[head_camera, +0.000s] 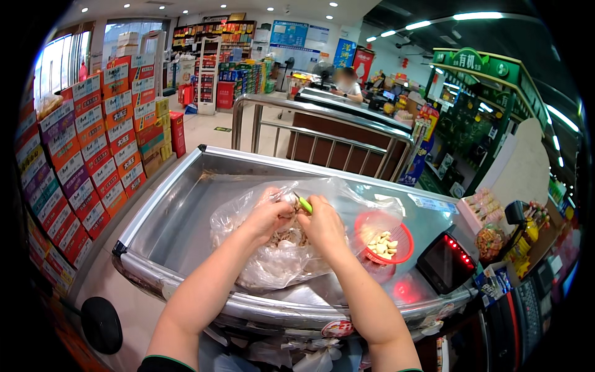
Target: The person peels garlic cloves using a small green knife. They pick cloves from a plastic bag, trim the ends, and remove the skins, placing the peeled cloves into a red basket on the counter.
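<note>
My left hand [271,215] grips a whitish garlic bulb [288,198], partly hidden by its fingers. Closed around a small knife with a green handle [305,205], my right hand [321,225] holds the short blade against the bulb. Both hands are over an open clear plastic bag [274,267] that holds garlic and loose dry skins [289,238]. To the right of the bag, a red plastic mesh basket [407,242] contains several peeled garlic cloves [383,245]. Part of the bag's film lies over the basket's left side.
A metal-rimmed steel counter [172,274] carries the bag and basket. On its right stands a scale display [446,262] with red digits, near a jar of sweets [490,242]. Stacked cartons [107,153] line the left. Beyond the steel railing [320,104], a person [348,86] sits at another counter.
</note>
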`<state>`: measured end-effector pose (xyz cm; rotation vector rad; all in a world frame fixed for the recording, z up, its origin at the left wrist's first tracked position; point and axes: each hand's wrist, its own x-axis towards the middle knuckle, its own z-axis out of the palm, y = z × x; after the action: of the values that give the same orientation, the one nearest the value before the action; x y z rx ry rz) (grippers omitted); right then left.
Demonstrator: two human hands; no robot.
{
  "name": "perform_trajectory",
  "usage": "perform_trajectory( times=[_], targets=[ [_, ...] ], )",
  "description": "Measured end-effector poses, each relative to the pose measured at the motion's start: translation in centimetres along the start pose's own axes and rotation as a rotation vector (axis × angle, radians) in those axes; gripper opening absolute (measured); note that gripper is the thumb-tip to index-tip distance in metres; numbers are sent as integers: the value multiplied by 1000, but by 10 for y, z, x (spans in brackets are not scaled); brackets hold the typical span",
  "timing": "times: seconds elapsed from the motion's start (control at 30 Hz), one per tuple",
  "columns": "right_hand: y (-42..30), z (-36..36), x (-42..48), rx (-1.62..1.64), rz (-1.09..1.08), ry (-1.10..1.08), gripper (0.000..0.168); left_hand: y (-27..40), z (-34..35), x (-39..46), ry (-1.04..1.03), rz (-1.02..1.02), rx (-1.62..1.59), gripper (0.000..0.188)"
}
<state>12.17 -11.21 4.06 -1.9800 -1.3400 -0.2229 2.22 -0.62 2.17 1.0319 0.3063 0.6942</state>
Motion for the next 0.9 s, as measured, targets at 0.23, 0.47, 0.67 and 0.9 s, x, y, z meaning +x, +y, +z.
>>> perform_trajectory(
  times=[0.23,0.47,0.67,0.9],
  targets=[
    [5,0,5,200,76,-90,19,-5,-8,5,-40,-28,-4,35],
    [12,3,10,344,192,-169,19,-4,-9,8,-35,-53,-1,33],
    [16,2,12,197,214,-145,19,-7,-17,13,-5,-58,-40,23],
    [21,2,11,84,70,-47,21,-1,-18,12,30,-83,-10,20]
  ],
)
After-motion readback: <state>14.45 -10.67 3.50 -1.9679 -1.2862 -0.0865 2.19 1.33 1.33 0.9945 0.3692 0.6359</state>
